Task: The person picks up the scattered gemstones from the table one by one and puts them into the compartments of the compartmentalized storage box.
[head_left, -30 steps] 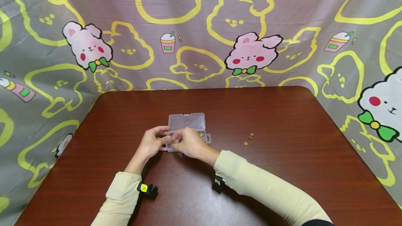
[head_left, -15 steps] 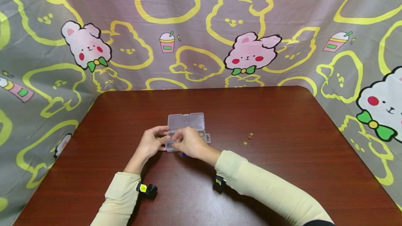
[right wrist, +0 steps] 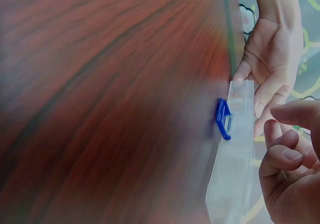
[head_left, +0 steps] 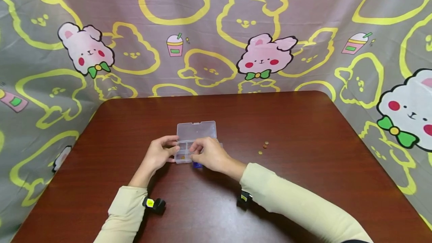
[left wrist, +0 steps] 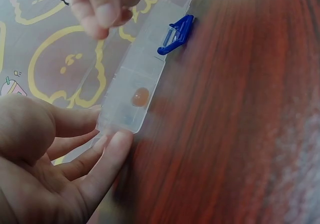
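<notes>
A clear plastic compartment box (head_left: 181, 161) stands on the table with its transparent lid (head_left: 196, 130) raised at the back. My left hand (head_left: 157, 155) grips the box's left end between thumb and fingers. Through the wall, a small orange-brown piece (left wrist: 140, 97) shows in the front left compartment; its exact kind is unclear. A blue clasp (right wrist: 223, 119) hangs off the box's front side. My right hand (head_left: 213, 155) hovers over the middle and right of the box, hiding compartments there. Its thumb and index finger are apart, other fingers loosely bent, and no object shows between them.
To the right of the box, several small yellowish-brown pieces (head_left: 260, 153) lie on the dark red-brown wooden table (head_left: 287, 186). A patterned curtain (head_left: 209, 29) hangs behind the table and along its sides.
My right hand has moved a little right from the box's left compartments, and its fingers have parted. The orange-brown piece now shows in the front left compartment. My left hand keeps its hold.
</notes>
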The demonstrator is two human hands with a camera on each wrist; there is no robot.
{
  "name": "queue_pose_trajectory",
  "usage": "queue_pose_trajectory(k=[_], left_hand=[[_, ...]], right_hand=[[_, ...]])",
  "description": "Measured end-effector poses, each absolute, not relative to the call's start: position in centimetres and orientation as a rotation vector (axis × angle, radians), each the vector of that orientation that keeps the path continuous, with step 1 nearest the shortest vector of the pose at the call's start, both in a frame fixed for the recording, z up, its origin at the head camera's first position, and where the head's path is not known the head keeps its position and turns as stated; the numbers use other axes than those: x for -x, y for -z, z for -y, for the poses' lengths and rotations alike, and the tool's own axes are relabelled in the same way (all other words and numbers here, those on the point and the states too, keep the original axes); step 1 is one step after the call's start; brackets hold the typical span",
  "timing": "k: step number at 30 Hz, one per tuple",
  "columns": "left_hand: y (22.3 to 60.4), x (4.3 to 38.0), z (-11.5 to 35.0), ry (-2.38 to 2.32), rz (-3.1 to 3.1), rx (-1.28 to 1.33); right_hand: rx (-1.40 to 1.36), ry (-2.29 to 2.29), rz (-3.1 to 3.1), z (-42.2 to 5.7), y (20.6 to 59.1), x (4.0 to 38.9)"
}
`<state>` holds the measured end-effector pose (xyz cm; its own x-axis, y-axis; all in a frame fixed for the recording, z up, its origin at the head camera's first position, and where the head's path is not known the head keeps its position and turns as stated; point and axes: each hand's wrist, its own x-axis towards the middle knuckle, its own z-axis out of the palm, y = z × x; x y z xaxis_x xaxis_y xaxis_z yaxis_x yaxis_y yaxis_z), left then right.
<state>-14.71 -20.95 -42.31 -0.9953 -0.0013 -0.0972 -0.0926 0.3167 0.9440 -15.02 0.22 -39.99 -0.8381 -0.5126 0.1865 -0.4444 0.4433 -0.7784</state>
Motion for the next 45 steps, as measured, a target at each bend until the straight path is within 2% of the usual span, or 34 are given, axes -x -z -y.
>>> queue_pose_trajectory(k=[15,45], left_hand=[[42.2,14.3,21.4,-1.781,-2.481,0.102],[42.2,14.6,21.0,-1.775,-2.449,0.113]], right_hand=[[0.814,1.422,-2.634,-6.7,40.4,13.8],[0.530,1.356,-2.743,-19.1,42.7,13.2]])
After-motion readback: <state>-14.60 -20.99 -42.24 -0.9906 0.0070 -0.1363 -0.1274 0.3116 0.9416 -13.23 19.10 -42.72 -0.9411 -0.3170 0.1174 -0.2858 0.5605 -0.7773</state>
